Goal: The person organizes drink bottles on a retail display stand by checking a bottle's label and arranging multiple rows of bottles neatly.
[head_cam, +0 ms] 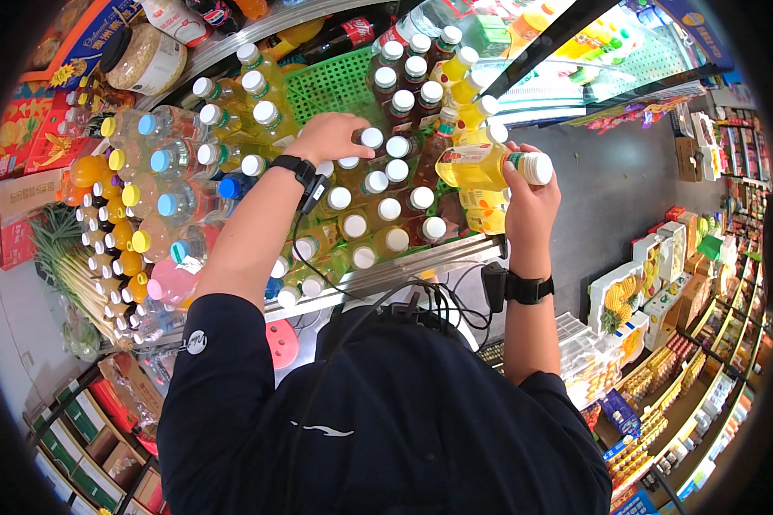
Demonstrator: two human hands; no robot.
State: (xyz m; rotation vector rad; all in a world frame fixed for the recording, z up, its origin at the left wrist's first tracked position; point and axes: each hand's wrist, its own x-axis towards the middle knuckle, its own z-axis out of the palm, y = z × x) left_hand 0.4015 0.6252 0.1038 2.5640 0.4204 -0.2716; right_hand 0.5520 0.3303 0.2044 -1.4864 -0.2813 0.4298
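My right hand [533, 193] grips a bottle of yellow drink [473, 166] by its neck, just under the white cap, and holds it tilted nearly level above the right end of the shelf. My left hand [336, 138] reaches over the rows of drinks, its thumb and fingers at a white-capped dark bottle [368, 139]; whether they close firmly on it cannot be told. Around it stand white-capped bottles of brown and yellow drinks [389, 209]. Beyond the left hand lies a green perforated plastic basket [332, 84]. A black strap with a small device and cable sits on each wrist.
Clear bottles with blue and yellow caps [167, 161] stand at the left, beside small orange-juice bottles [129, 262]. A metal shelf edge [386, 277] runs before me. At the right are a grey floor [592, 187], fruit boxes [621, 296] and stocked shelves.
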